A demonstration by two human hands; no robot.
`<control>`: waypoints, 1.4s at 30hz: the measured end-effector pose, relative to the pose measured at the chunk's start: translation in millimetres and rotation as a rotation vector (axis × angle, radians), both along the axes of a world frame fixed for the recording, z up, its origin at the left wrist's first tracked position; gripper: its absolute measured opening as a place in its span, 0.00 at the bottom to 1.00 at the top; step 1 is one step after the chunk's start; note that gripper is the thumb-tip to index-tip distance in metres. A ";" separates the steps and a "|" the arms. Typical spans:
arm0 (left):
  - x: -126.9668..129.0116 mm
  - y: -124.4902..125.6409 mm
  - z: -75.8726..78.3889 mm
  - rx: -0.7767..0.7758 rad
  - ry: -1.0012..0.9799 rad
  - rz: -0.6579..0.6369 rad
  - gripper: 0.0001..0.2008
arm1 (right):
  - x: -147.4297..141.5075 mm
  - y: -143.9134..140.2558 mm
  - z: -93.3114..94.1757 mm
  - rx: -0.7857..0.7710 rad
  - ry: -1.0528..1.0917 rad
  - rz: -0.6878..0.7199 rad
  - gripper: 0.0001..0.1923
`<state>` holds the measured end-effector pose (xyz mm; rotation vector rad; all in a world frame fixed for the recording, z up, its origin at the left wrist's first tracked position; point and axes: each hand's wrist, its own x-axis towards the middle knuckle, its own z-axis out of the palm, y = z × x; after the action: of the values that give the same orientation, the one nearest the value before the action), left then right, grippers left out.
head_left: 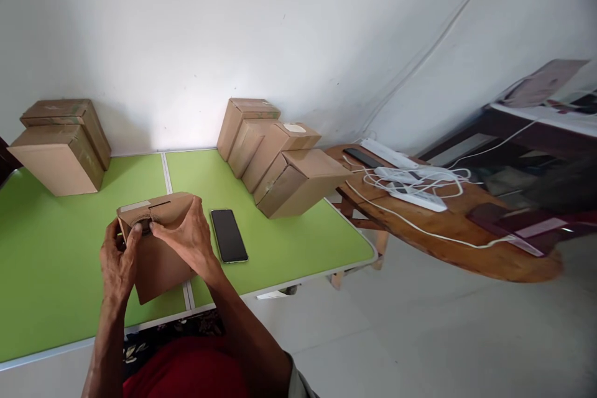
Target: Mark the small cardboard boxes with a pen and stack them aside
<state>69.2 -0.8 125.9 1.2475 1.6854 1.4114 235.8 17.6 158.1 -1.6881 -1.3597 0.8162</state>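
Close in, both hands are on a small cardboard box [158, 242] at the near edge of the green table [289, 242], tilted toward the person. The left hand [116, 261] clasps the box's left end, thumb curled over the top corner. The right hand [189, 239] lies across the top right, fingers closed down on the lid flap [161, 208], fingertips meeting the left thumb at the front lip.

By the look of it, this is the closing step: the flap is folded over and a tuck slot shows in the top, so the tab seems about to be pressed home. That calls for a firm push along the front edge while the left hand steadies the body.

Just right of the box, a dark phone [228, 235] lies flat, close enough to be nudged by the right wrist.

Further back, a cluster of boxes [280, 158] leans against the wall, and a stack of two boxes [60, 146] sits at the far left, both well apart from the hands.

Beyond the table edge, a round wooden table [448, 230] carries power strips [410, 189] and tangled white cables.
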 end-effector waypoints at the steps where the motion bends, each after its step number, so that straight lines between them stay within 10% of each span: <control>1: -0.7 1.2 3.6 -0.012 0.044 0.027 0.36 | -2.6 -0.8 -1.0 0.013 -0.005 -0.005 0.43; 7: -24.4 2.3 8.6 -0.084 0.194 0.013 0.39 | -18.6 4.7 -15.9 0.060 -0.112 0.078 0.49; 14: -76.7 -4.9 -39.7 -0.223 -0.390 -0.114 0.46 | 27.0 24.0 -45.4 0.078 -0.088 0.481 0.25; 26: -56.7 41.6 -71.0 -0.138 -0.622 -0.017 0.34 | 46.0 42.6 -74.0 -0.229 -0.368 0.213 0.03; 31: -47.2 37.3 -72.1 -0.103 -0.626 -0.103 0.39 | 64.9 31.1 -58.4 -0.095 -0.164 0.200 0.09; 37: -30.3 34.6 -70.1 -0.098 -0.660 -0.176 0.44 | 61.5 6.2 -33.5 0.163 0.882 0.594 0.22; 42: -20.6 33.1 -67.7 -0.077 -0.667 -0.220 0.42 | 40.0 4.0 -22.5 0.192 1.156 0.656 0.19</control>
<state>48.6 32.3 58.2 0.7628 1.0978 1.4030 275.8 21.6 135.6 -0.3551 -1.0309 1.6105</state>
